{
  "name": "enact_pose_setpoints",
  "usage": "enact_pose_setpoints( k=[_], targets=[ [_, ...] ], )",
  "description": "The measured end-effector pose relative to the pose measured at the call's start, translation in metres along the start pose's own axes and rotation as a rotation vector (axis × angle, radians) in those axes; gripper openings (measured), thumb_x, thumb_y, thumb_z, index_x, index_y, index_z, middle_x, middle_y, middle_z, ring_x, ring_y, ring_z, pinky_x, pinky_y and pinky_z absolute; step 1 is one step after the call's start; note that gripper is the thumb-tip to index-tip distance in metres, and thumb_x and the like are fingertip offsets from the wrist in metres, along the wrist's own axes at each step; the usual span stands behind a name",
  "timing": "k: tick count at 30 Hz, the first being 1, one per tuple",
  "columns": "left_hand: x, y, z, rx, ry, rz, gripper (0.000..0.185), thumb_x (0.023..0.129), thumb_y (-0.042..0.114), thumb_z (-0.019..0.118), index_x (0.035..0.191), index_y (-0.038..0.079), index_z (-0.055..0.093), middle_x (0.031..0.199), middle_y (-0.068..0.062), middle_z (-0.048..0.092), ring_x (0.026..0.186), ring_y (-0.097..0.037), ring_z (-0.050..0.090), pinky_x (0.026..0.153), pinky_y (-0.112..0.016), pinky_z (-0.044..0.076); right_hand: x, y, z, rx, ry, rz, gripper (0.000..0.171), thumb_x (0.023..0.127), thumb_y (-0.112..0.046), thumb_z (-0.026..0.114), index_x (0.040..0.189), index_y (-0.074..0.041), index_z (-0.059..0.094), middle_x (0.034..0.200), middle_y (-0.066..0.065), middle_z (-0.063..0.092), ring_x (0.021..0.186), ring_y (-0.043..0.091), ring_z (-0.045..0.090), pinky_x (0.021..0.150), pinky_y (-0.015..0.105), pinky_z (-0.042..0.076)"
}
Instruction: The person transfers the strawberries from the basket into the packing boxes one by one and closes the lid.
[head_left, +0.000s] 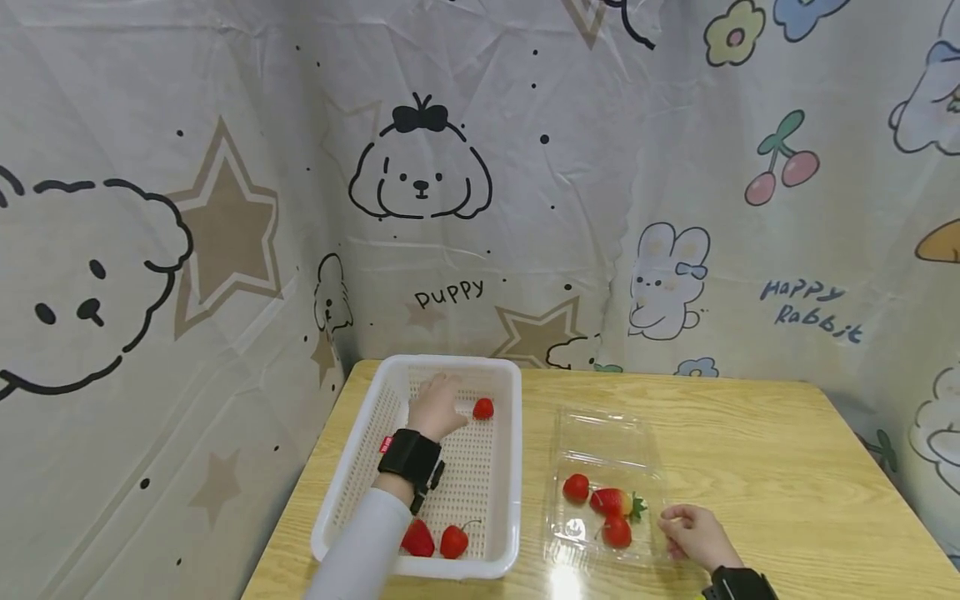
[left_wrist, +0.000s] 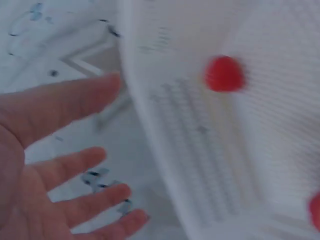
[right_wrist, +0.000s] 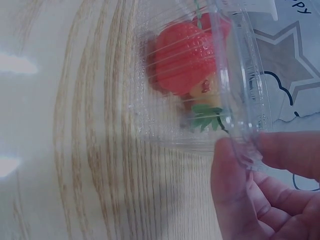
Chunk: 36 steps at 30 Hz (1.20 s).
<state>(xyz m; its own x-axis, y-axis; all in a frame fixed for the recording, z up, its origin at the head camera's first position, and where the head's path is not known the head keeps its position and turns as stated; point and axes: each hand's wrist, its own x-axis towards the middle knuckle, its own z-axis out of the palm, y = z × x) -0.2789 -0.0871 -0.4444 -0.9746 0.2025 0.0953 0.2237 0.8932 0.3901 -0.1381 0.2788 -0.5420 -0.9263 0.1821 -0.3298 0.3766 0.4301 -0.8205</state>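
Observation:
My left hand is over the back of a white perforated basket, fingers spread and holding nothing. Just right of it in the basket lies a small red fruit. The left wrist view, blurred, shows the left fingers straight beside the basket wall. With thumb and fingertips, my right hand pinches the right edge of a clear plastic clamshell box. Inside the box are a strawberry with green leaves, a red cherry and another small red fruit.
At the basket's front end lie a red strawberry and a cherry with a stem. The box lid stands open toward the back. Both containers are on a wooden table, with a printed curtain behind.

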Motion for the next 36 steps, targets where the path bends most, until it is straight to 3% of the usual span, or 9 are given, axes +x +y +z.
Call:
enact_pose_setpoints(
  k=[3, 5, 13, 21, 26, 36],
  targets=[
    [-0.01, -0.022, 0.007, 0.0, -0.048, -0.109, 0.065, 0.066, 0.015, 0.077, 0.126, 0.006, 0.052, 0.125, -0.02, 0.048, 0.112, -0.041, 0.044, 0.08, -0.061, 0.04, 0.0, -0.001, -0.001, -0.009, -0.003, -0.002, 0.018, 0.086, -0.002, 0.055, 0.097, 0.013, 0.054, 0.063, 0.007, 0.054, 0.056, 0.015, 0.053, 0.053, 0.03, 0.05],
    [-0.016, -0.035, 0.012, 0.019, -0.078, -0.142, 0.063, 0.066, 0.015, 0.077, 0.123, 0.005, 0.053, 0.118, -0.02, 0.052, 0.106, -0.04, 0.048, 0.076, -0.057, 0.043, 0.001, -0.002, -0.001, -0.013, -0.005, 0.0, 0.018, 0.086, -0.002, 0.055, 0.097, 0.013, 0.053, 0.064, 0.007, 0.054, 0.056, 0.015, 0.053, 0.053, 0.03, 0.05],
    [-0.038, -0.065, 0.029, 0.038, -0.155, -0.147, 0.049, 0.063, 0.006, 0.076, 0.109, -0.001, 0.062, 0.101, -0.018, 0.062, 0.087, -0.036, 0.058, 0.072, -0.043, 0.048, 0.001, -0.002, 0.0, 0.003, 0.001, -0.004, 0.018, 0.086, -0.001, 0.055, 0.096, 0.013, 0.054, 0.064, 0.008, 0.055, 0.056, 0.015, 0.053, 0.052, 0.029, 0.05],
    [-0.046, -0.076, 0.049, 0.128, -0.147, -0.101, 0.027, 0.057, 0.0, 0.075, 0.083, 0.002, 0.065, 0.079, -0.012, 0.064, 0.072, -0.033, 0.059, 0.064, -0.039, 0.048, 0.001, 0.002, 0.0, -0.003, 0.004, -0.013, 0.018, 0.085, -0.002, 0.056, 0.096, 0.013, 0.054, 0.064, 0.008, 0.055, 0.056, 0.015, 0.053, 0.052, 0.03, 0.05],
    [-0.047, -0.077, 0.052, 0.134, -0.146, -0.095, 0.023, 0.053, -0.002, 0.075, 0.072, 0.003, 0.062, 0.071, -0.009, 0.063, 0.065, -0.027, 0.058, 0.06, -0.035, 0.047, 0.0, 0.001, 0.0, -0.003, 0.003, -0.015, 0.018, 0.086, -0.002, 0.056, 0.095, 0.013, 0.054, 0.063, 0.008, 0.055, 0.055, 0.015, 0.053, 0.053, 0.031, 0.051],
    [-0.049, -0.072, 0.049, 0.084, -0.184, -0.129, 0.031, 0.051, -0.009, 0.075, 0.073, 0.004, 0.057, 0.07, -0.006, 0.058, 0.064, -0.021, 0.054, 0.057, -0.031, 0.045, -0.001, -0.002, -0.001, -0.002, -0.012, 0.017, 0.019, 0.088, -0.004, 0.054, 0.097, 0.013, 0.054, 0.065, 0.008, 0.055, 0.057, 0.015, 0.053, 0.055, 0.032, 0.05]
  ],
)
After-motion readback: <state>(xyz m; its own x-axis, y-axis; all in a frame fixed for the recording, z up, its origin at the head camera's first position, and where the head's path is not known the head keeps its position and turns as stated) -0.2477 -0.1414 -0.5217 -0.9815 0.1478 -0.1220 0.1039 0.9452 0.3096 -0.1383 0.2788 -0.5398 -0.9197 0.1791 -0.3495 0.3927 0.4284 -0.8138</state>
